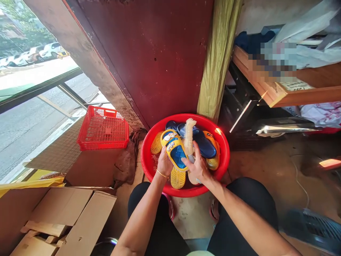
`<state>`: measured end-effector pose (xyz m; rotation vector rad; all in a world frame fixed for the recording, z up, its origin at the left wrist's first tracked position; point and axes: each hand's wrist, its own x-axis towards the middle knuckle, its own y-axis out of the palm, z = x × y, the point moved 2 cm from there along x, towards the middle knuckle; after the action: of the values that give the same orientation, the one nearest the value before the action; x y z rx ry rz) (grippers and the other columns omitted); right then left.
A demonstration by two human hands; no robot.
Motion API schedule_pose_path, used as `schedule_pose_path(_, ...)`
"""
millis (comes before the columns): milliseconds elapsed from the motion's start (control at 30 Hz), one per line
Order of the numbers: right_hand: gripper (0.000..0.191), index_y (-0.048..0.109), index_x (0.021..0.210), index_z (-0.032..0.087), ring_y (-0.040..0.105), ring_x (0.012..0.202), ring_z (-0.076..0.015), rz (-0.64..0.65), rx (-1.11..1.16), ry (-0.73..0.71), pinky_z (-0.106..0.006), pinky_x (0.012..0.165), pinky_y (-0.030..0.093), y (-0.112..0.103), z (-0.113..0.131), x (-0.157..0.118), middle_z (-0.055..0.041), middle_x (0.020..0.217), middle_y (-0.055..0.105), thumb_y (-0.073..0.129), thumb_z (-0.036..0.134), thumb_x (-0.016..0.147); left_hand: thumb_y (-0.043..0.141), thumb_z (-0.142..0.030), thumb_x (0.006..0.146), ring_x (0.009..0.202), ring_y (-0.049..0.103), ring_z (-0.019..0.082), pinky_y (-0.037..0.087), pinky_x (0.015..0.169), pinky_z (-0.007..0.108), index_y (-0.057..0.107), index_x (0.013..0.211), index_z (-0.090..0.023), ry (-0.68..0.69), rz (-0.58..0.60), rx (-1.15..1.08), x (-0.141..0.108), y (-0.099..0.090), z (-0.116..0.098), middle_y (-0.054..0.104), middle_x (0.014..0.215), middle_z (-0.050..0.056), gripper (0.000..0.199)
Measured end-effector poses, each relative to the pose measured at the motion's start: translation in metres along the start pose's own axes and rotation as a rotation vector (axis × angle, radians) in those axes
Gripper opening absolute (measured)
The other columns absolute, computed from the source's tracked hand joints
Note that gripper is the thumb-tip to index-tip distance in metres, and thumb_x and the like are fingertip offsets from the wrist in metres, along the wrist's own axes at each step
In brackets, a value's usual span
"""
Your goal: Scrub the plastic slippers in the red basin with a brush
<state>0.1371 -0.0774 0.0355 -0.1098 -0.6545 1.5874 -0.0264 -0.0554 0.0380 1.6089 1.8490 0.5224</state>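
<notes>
A yellow and blue slipper (179,153) is in my left hand (164,164), tilted above a round red basin (186,192). My right hand (198,164) is closed around the handle of a pale bristled brush (189,137), whose head points up and away; its fingers also touch the slipper's lower end. Inside the basin lie several other slippers: a dark blue one (206,144) behind the brush, a yellow sole (178,178) below the held slipper, and more yellow ones at the sides.
A red plastic crate (103,135) stands left of the basin, beside a dark cloth (125,161). Open cardboard boxes (87,220) fill the lower left. A maroon door (149,60) rises behind. At right are a wooden tray (298,99) and a dark fan-like object (317,227).
</notes>
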Motion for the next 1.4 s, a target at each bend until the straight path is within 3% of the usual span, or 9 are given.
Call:
schedule_pose_path(233,0.086,0.018,0.160,0.018,0.064,0.117,-0.0302,0.024,-0.112,0.030,-0.044,0.093,0.056,-0.027,-0.004,0.021,-0.0159,0.134,0.064,0.060,0.044,0.090,0.052,-0.065,0.091,0.114,0.065,0.027,0.051,0.100,0.043,0.060,0.130,-0.019,-0.019,0.221,0.163,0.005,-0.004,-0.007,0.071,0.118,0.010,0.061)
schedule_pose_path(433,0.079,0.033,0.152,0.016,0.066,0.109,-0.0322,-0.277,-0.277,0.128,-0.045,0.089,0.055,-0.094,-0.018,0.044,-0.0182,0.135,0.061,0.062,0.047,0.086,0.074,-0.070,0.069,0.109,0.065,0.033,0.048,0.094,0.039,0.067,0.095,-0.021,0.142,-0.016,1.113,0.010,-0.051,-0.001,0.072,0.103,0.012,0.055)
schedule_pose_path(567,0.072,0.041,0.146,0.015,0.069,0.065,-0.0237,-0.177,-0.308,0.384,-0.038,0.065,0.056,-0.115,-0.045,0.055,-0.0140,0.107,0.072,0.060,0.047,0.085,0.085,-0.068,0.053,0.120,0.060,0.047,0.045,0.098,0.049,0.055,0.133,-0.017,-0.049,0.079,1.592,-0.008,-0.059,0.031,0.051,0.143,0.027,0.099)
schedule_pose_path(700,0.063,0.049,0.139,0.009,0.070,0.079,-0.0287,-0.186,-0.521,0.479,-0.042,0.077,0.055,-0.107,-0.060,0.056,-0.0162,0.103,0.073,0.058,0.037,0.083,0.083,-0.052,0.060,0.127,0.053,0.054,0.043,0.100,0.058,0.032,0.154,-0.015,-0.268,0.164,1.768,-0.013,-0.055,0.055,0.016,0.162,0.033,0.113)
schedule_pose_path(800,0.066,0.043,0.144,0.007,0.068,0.099,-0.0337,-0.262,-0.590,0.360,-0.046,0.089,0.052,-0.097,-0.055,0.052,-0.0203,0.116,0.070,0.054,0.038,0.086,0.080,-0.042,0.065,0.129,0.054,0.050,0.043,0.102,0.056,0.046,0.147,-0.014,-0.205,0.132,1.616,-0.003,-0.055,0.047,0.036,0.156,0.029,0.093)
schedule_pose_path(933,0.069,0.035,0.152,0.010,0.067,0.105,-0.0337,-0.185,-0.563,0.161,-0.044,0.088,0.053,-0.084,-0.042,0.044,-0.0216,0.128,0.066,0.047,0.044,0.093,0.073,-0.044,0.072,0.108,0.067,0.038,0.052,0.092,0.046,0.070,0.121,-0.016,-0.174,0.154,1.027,0.009,-0.056,0.015,0.073,0.114,0.015,0.056)
schedule_pose_path(1033,0.064,0.040,0.151,0.011,0.069,0.103,-0.0339,-0.043,-0.555,0.152,-0.043,0.085,0.055,-0.077,-0.034,0.043,-0.0214,0.125,0.068,0.045,0.043,0.096,0.067,-0.041,0.077,0.091,0.071,0.034,0.055,0.081,0.043,0.073,0.115,-0.015,-0.240,0.208,0.649,0.007,-0.053,-0.011,0.076,0.096,0.012,0.046)
schedule_pose_path(1233,0.075,0.016,0.162,0.010,0.064,0.116,-0.0356,-0.126,-0.586,0.022,-0.043,0.089,0.056,-0.061,-0.005,0.029,-0.0236,0.144,0.055,0.042,0.041,0.098,0.061,-0.037,0.080,0.079,0.070,0.022,0.053,0.065,0.031,0.069,0.120,-0.020,-0.294,0.267,0.436,-0.005,-0.057,-0.045,0.075,0.103,0.010,0.044)
schedule_pose_path(1400,0.066,0.023,0.162,0.033,0.072,0.084,-0.0276,0.318,-0.743,-0.226,-0.035,0.067,0.058,-0.016,0.004,0.007,-0.0130,0.118,0.069,0.040,0.027,0.099,0.064,-0.031,0.073,0.082,0.069,0.022,0.052,0.068,0.028,0.067,0.124,-0.017,-0.115,0.175,0.416,0.003,-0.054,-0.039,0.076,0.105,0.008,0.053)
